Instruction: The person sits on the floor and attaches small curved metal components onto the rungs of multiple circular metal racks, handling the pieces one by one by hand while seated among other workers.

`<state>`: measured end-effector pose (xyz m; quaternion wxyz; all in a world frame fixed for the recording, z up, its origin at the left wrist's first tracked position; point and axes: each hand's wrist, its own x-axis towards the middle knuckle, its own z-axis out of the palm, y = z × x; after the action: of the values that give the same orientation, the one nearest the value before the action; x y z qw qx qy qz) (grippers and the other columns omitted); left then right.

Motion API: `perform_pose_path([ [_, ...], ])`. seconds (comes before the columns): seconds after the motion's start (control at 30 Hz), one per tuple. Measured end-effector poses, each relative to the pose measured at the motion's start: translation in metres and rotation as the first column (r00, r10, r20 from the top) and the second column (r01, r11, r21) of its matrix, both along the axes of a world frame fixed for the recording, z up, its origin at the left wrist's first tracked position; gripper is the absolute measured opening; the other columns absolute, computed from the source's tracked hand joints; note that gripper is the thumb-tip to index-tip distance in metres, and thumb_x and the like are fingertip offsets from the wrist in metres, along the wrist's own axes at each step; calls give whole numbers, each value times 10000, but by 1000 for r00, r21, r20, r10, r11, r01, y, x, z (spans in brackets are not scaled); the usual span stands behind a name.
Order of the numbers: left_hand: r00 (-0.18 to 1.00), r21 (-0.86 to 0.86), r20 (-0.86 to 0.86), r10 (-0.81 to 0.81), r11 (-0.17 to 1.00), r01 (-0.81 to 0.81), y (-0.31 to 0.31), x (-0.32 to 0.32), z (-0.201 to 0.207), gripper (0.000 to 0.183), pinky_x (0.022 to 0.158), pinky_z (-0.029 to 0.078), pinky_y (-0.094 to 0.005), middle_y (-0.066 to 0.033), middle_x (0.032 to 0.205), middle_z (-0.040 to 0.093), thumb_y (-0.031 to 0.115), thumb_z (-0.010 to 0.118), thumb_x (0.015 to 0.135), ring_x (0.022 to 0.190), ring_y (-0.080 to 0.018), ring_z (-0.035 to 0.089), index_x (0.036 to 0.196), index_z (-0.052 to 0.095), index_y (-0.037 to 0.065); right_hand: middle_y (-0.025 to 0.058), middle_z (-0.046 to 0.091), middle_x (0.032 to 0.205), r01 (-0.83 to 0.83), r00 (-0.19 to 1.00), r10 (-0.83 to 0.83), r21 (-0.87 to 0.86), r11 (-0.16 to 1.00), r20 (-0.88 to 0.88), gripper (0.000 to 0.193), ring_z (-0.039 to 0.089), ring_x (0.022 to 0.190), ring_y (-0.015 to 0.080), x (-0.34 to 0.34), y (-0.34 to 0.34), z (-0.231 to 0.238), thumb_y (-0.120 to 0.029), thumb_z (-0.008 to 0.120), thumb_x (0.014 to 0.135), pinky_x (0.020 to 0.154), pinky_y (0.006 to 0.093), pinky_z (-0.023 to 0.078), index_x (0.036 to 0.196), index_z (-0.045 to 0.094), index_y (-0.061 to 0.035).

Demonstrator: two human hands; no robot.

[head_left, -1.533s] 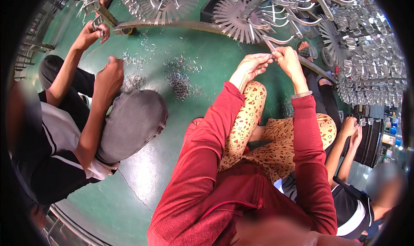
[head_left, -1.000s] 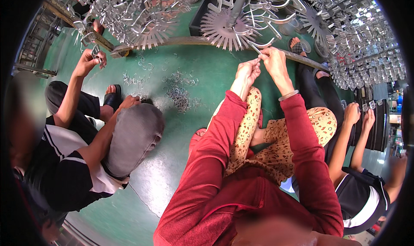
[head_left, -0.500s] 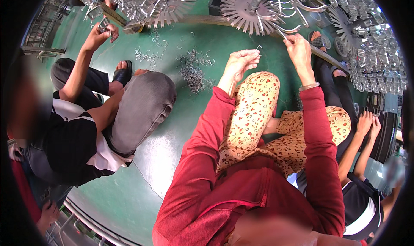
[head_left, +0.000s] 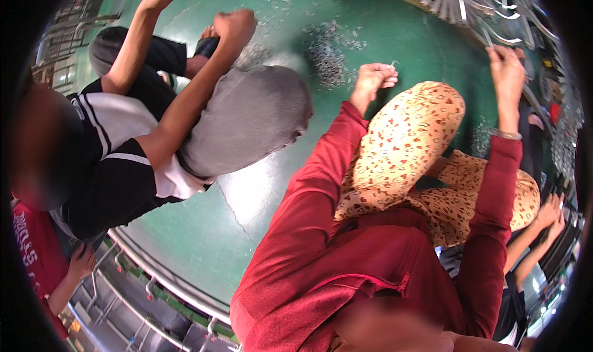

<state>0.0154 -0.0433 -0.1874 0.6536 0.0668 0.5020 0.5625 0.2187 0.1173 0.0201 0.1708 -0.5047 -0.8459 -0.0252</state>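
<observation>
My left hand [head_left: 374,80] is raised beside my patterned knee, with thumb and fingers pinched on a small bent wire hook [head_left: 395,63]. Off to the right, my right hand [head_left: 508,71] is closed round the lower end of a thin pale metal strip [head_left: 487,38]. It reaches up toward the spoked metal rack [head_left: 441,0]; whether it is joined to the rack I cannot tell. A loose heap of small metal hooks [head_left: 330,58] lies on the green floor, left of my left hand.
At my left a co-worker in grey trousers [head_left: 247,123] sits close, both arms stretched forward. Another person's hands [head_left: 550,219] show at the right rim. More hooks [head_left: 482,136] lie beyond my knees. Metal rails [head_left: 154,278] run behind at the lower left.
The view has swung left, so the rack and my hands appear farther right. Both my hands keep their pinched grips. The co-worker's second hand now shows, reaching forward beyond the grey knee.
</observation>
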Motion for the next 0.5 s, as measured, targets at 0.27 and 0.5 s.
perform_pose_path([
  [0.27,446,-121,-872,-203,971,206,-34,3,-74,111,533,481,-328,-121,624,626,123,649,722,529,-199,600,759,672,21,143,636,796,136,990,-138,-76,988,-31,225,628,711,252,-11,-2,-3,-256,603,814,667,331,474,954,660,-88],
  [0.5,-120,-155,-980,-159,987,-45,-43,-66,-46,261,821,377,-420,-124,939,518,234,743,649,962,-309,442,812,614,76,126,640,813,115,990,-121,-80,990,-73,235,631,707,227,-9,-2,-4,-263,608,813,665,308,475,951,660,-80],
])
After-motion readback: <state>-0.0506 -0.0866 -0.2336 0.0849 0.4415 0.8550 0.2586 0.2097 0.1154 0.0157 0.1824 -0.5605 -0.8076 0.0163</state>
